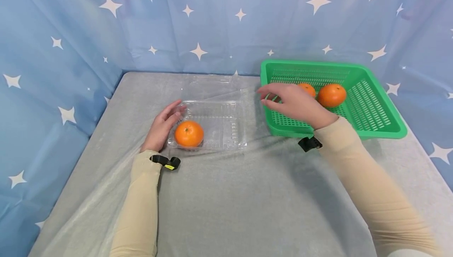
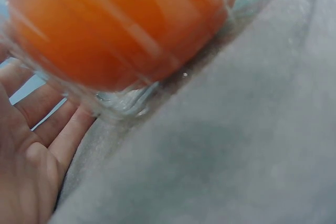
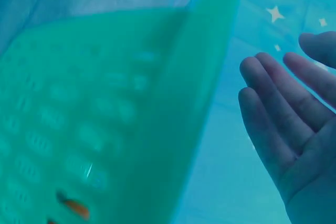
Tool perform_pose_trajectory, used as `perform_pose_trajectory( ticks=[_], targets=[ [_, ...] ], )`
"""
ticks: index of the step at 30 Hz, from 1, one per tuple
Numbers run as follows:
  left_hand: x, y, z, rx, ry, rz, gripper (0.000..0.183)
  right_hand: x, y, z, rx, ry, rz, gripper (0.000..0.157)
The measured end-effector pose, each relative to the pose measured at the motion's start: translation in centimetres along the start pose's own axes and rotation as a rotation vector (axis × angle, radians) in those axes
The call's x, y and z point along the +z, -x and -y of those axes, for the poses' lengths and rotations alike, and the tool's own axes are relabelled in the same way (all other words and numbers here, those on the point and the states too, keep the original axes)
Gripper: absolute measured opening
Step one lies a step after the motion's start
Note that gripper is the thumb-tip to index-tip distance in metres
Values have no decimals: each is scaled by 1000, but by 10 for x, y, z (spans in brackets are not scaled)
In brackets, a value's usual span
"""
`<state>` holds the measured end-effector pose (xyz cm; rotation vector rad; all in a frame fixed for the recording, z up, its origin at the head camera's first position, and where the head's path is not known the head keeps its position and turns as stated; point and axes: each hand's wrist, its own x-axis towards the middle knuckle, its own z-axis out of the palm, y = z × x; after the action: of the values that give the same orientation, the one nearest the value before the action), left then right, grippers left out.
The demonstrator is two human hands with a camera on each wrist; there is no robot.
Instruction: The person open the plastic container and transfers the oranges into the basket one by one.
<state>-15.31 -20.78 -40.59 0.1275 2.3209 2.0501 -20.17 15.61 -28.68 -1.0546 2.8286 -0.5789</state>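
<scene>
One orange [image 1: 189, 133] sits in the front left part of a clear plastic clamshell box [image 1: 223, 131], whose lid [image 1: 211, 88] lies folded open toward the back. My left hand [image 1: 163, 125] rests against the box's left side, fingers extended along the wall; in the left wrist view the orange [image 2: 121, 24] shows through the plastic beside the palm. Over the left end of a green basket [image 1: 357, 131] hovers my right hand [image 1: 295, 103], its fingers loosely bent and holding nothing. Behind that hand, two more oranges lie in the basket, one [image 1: 306, 89] partly hidden, the other [image 1: 332, 95] in fuller view.
A grey cloth covers the table [image 1: 226, 202]. Blue curtains [image 1: 212, 25] with white stars hang along the back and sides. The basket's raised rim stands at the back right, a short gap from the box.
</scene>
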Motion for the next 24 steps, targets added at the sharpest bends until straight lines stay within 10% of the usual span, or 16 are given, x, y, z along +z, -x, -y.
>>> perform_pose_trajectory(
  ticks=[24],
  targets=[
    [1, 0, 0, -7, -8, -7, 42, 33, -6, 39, -108, -195, -99, 31]
  ],
)
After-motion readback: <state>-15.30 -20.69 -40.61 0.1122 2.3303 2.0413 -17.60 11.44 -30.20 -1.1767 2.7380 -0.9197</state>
